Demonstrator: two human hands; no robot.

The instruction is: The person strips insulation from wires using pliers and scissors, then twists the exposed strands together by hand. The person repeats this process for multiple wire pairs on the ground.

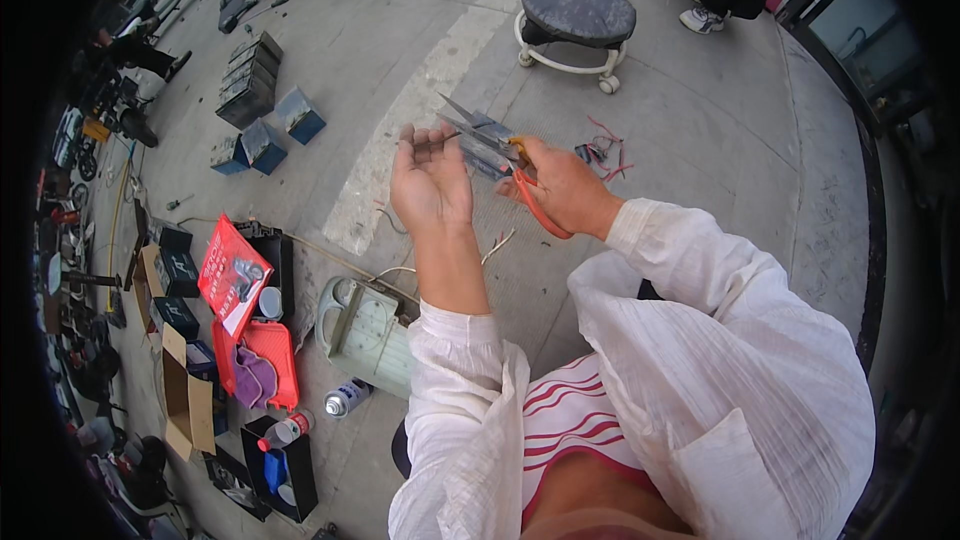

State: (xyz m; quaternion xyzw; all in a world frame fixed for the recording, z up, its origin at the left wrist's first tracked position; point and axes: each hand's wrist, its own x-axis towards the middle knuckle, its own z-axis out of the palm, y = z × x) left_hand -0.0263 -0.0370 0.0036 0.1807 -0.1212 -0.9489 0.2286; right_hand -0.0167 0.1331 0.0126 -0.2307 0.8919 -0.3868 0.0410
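My right hand [568, 185] grips a pair of scissors [540, 208] by their orange handles. Their metal blades are spread and point up and left, close to the fingertips of my left hand [435, 185]. That hand is palm up with its fingers curled, and a thin dark wire [452, 136] sticks out from them toward the blades. How the fingers pinch it is hard to see. On the ground beneath the scissors lies a grey-blue block [484, 158], partly hidden by the blades and my hand. A small tangle of red and dark wires [603, 150] lies right of it.
A round black stool [578, 12] on casters stands ahead, near a person's shoes [700, 18]. Several battery-like blocks [250, 80] sit at the left. Nearer are a red bag [232, 275], a red tray [270, 345], a pale green plastic housing [365, 340], a spray can [347, 398] and open boxes [185, 405].
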